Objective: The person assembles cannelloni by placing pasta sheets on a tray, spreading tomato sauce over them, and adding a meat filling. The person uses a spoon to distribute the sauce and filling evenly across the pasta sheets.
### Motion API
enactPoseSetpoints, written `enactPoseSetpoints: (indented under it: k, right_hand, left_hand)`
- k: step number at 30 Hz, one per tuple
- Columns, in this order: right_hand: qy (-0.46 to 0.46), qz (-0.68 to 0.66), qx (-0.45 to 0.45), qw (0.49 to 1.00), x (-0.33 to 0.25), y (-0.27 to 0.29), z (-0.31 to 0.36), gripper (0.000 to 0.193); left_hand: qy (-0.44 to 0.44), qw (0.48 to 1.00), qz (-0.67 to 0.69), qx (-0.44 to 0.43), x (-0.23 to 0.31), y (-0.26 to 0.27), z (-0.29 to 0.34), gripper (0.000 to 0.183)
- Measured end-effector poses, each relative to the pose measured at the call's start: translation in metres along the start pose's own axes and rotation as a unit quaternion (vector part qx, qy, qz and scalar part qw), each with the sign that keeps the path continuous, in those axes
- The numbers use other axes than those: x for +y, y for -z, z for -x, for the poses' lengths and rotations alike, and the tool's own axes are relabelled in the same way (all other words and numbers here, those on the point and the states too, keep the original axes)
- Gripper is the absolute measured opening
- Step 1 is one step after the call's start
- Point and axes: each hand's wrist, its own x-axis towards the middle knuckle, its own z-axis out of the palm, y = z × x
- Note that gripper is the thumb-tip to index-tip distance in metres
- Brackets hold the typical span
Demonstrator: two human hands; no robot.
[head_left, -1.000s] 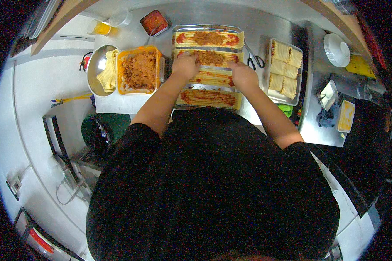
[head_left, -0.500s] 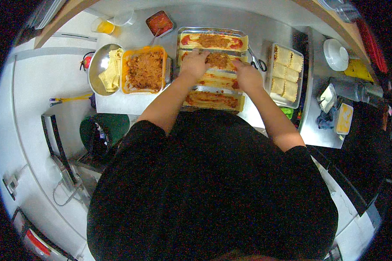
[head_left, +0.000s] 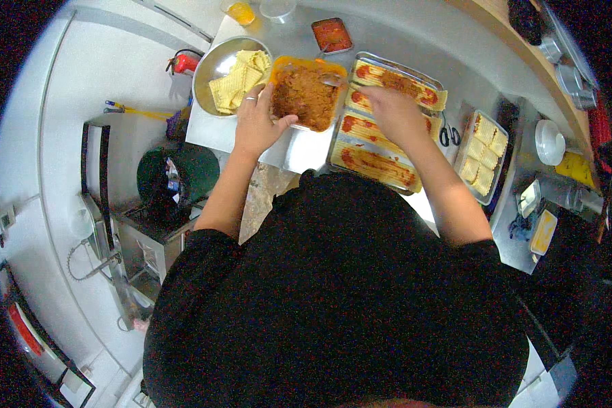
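Note:
My left hand [head_left: 257, 126], a ring on one finger, grips the near left corner of a plastic tub [head_left: 277, 68] of reddish-brown minced filling [head_left: 302, 95]. Its thumb lies along the near side and its fingers along the left wall. A spoon [head_left: 330, 79] rests in the filling. My right hand [head_left: 398, 114] hovers over or touches the second pasta strip on a metal tray [head_left: 331, 160]; blur hides its fingertips. Ridged pasta strips lie across this tray. The farthest strip [head_left: 400, 83] carries sauce and filling; the nearest strip [head_left: 374, 160] is smeared with red sauce.
Left of the tub, a metal bowl [head_left: 207, 71] holds folded pasta sheets [head_left: 241, 78]. Behind stand a small red sauce container [head_left: 333, 34] and a cup of yellow liquid [head_left: 239, 12]. Scissors [head_left: 449, 132] and a tray of rolled pasta pieces [head_left: 483, 153] are on the right.
My left hand has left the pasta strips and moved left to the tub. My right hand has shifted left along the tray. The view has turned, so everything sits farther right.

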Motion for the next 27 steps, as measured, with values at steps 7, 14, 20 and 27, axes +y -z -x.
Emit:
enactPoseSetpoints:
  k: [7, 14, 20, 27]
  right_hand:
    - [0.016, 0.126, -0.094, 0.987, -0.07, -0.042, -0.066, 0.04]
    - [0.035, 0.175, -0.158, 0.971, -0.099, -0.055, -0.046, 0.037]
    - [-0.022, 0.111, -0.21, 0.971, -0.117, -0.076, -0.045, 0.033]
    - [-0.051, -0.098, -0.193, 0.975, -0.09, -0.071, -0.048, 0.027]
  left_hand:
    - [-0.022, 0.995, 0.087, -0.034, -0.036, -0.01, 0.008, 0.096]
    - [-0.028, 0.991, 0.125, -0.033, -0.048, -0.018, 0.015, 0.091]
    - [-0.062, 0.987, 0.146, -0.004, -0.055, -0.021, 0.013, 0.092]
    - [-0.059, 0.986, 0.159, -0.006, -0.053, -0.019, 0.01, 0.098]
